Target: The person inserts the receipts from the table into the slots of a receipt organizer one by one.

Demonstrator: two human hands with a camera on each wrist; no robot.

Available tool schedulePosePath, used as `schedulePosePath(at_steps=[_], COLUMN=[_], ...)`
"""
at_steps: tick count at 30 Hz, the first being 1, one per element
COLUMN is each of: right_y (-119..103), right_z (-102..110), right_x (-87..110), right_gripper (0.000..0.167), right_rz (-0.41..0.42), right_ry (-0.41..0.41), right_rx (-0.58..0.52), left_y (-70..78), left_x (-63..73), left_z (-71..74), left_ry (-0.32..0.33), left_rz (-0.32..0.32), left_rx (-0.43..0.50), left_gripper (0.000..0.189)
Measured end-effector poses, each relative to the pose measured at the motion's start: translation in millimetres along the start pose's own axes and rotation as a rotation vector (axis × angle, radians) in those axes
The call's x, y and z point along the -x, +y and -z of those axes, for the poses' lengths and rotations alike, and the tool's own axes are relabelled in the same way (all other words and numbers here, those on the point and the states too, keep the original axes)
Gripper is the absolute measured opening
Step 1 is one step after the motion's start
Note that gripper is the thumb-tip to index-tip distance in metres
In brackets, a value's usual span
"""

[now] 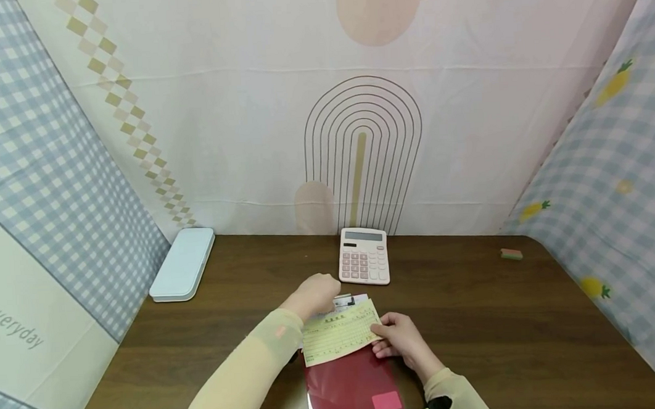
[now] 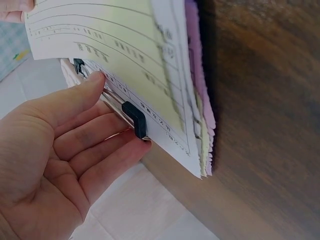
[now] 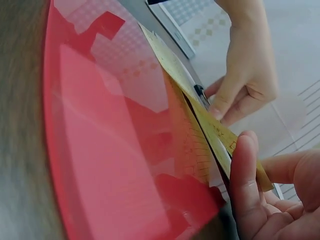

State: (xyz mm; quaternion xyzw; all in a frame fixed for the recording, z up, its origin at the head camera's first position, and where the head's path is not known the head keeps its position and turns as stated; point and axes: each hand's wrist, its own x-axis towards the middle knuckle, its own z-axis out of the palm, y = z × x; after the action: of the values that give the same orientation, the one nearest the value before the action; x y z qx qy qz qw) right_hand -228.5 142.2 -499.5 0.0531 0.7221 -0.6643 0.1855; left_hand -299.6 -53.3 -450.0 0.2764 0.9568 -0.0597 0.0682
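A red clipboard lies on the table in front of me, with a pink label at its lower right. At its top end, my left hand holds the metal clip, thumb on one side and fingers on the other. A yellow printed form slants across the upper part of the board. My right hand pinches that form by its right edge. White, yellow and purple sheets show in a stack at the clip in the left wrist view.
Beyond the clipboard stands a pink-and-white calculator near the back wall. A pale blue flat case lies at the back left. Toward the back right is a small pink-and-green block. Fabric sheets hang around the table.
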Motion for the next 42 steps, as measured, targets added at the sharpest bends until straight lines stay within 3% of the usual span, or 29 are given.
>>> schedulePosePath(at_steps=[9,27,42], right_y=[1.9,5.8,1.4], right_z=[-11.3,-20.6,-21.9], right_x=[-1.4,-7.7,-4.6], right_gripper=[0.014,0.017,0.017], right_rz=[0.022,0.049,0.036], right_ry=[0.065,0.179,0.193], right_rx=[0.05,0.017,0.017], left_y=[0.0,-2.3,-3.7], left_x=[0.3,-1.0,-3.2], left_z=[-1.4,1.7,3.8], left_ry=[-0.004,-0.037,-0.073], left_rz=[-0.001,-0.027,-0.005], left_rx=[0.025,0.033,0.087], left_gripper=[0.006,0.017,0.018])
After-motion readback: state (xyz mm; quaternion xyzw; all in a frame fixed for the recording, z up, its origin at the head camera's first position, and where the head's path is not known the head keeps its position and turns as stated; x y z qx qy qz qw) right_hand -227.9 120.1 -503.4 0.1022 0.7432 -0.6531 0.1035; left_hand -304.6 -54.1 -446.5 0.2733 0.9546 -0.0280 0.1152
